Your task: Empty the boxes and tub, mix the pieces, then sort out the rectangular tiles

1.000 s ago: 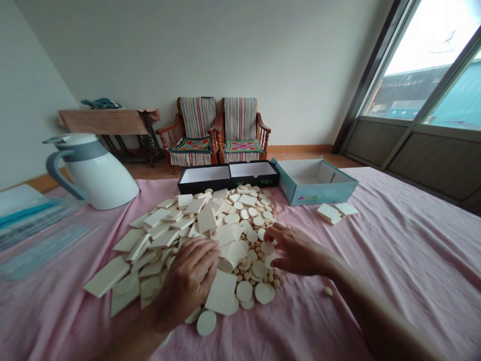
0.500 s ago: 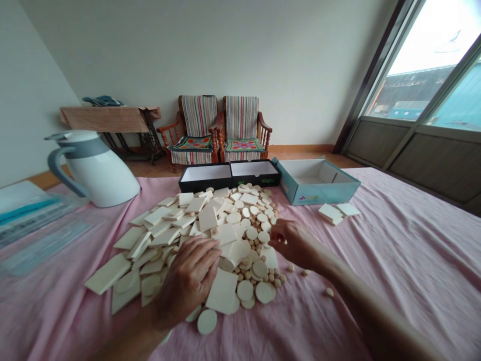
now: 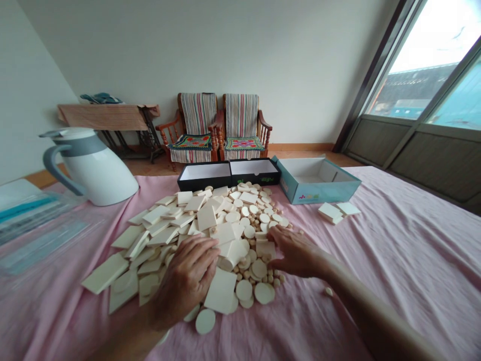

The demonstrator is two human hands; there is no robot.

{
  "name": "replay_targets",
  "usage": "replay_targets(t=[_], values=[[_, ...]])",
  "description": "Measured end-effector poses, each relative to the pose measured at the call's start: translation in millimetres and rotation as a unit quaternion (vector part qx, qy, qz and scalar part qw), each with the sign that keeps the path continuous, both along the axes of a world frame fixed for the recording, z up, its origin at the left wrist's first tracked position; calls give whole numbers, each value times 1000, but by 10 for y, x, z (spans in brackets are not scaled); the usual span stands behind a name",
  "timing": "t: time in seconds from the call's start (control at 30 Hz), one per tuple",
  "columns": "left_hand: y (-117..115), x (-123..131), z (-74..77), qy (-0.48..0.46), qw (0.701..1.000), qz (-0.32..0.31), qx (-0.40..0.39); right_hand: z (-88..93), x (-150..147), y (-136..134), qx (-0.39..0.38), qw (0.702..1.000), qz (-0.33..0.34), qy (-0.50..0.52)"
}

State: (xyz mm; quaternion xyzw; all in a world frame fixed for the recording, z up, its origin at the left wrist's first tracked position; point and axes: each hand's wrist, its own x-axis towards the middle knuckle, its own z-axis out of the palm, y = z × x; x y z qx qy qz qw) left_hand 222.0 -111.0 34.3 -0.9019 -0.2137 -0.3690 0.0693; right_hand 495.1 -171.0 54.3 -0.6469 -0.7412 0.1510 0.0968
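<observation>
A heap of pale wooden pieces spreads over the cloth: square tiles (image 3: 207,218), round discs (image 3: 244,290) and small wooden beads (image 3: 246,275). My left hand (image 3: 191,273) rests palm down on the near left part of the heap, its fingers stretched out over the tiles. At the heap's right edge is my right hand (image 3: 295,252), thumb and fingers apart. A square tile (image 3: 265,248) lies by its fingertips; whether they touch it I cannot tell. The undersides of both hands are hidden.
Behind the heap stand a black two-part box (image 3: 205,175) and a light blue open box (image 3: 319,188). A few square tiles (image 3: 330,212) lie before the blue box. A white jug (image 3: 99,173) and clear plastic packs (image 3: 43,240) are at left on the pink cloth (image 3: 394,260).
My right hand has opened from a curled shape, its thumb now apart and lower. Some discs and beads by it have shifted. My left hand stays in place on the heap.
</observation>
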Motion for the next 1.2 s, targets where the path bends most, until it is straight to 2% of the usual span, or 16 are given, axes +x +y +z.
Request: replay_targets(t=[0.17,0.27,0.33,0.4,0.53,0.63,0.7,0.77,0.93,1.03,1.2], values=[[-4,-5,-8,2,1000,1,-1,-68,49,106,27,990,-49,131],[1,1,-16,6,1000,5,-5,-36,247,200,84,977,-74,180],[5,4,-19,7,1000,6,-8,-36,492,256,136,968,-131,165],[6,3,-19,7,1000,6,-10,-67,804,288,182,949,-229,118],[3,-4,-20,1,1000,3,-9,-169,1378,267,244,879,-410,14],[0,-1,-22,2,1000,2,-4,-200,1531,235,288,838,-463,-29],[-9,6,-20,0,1000,10,-1,-198,1469,245,316,844,-432,-19],[-24,12,-14,-7,1000,28,0,-196,1317,282,327,870,-370,9],[-29,7,5,3,994,112,-1,-246,875,373,288,928,-233,40],[2,8,1,38,989,144,-10,-306,706,392,268,946,-175,47],[-9,97,-25,40,993,105,-25,-316,404,374,260,954,-107,109]])
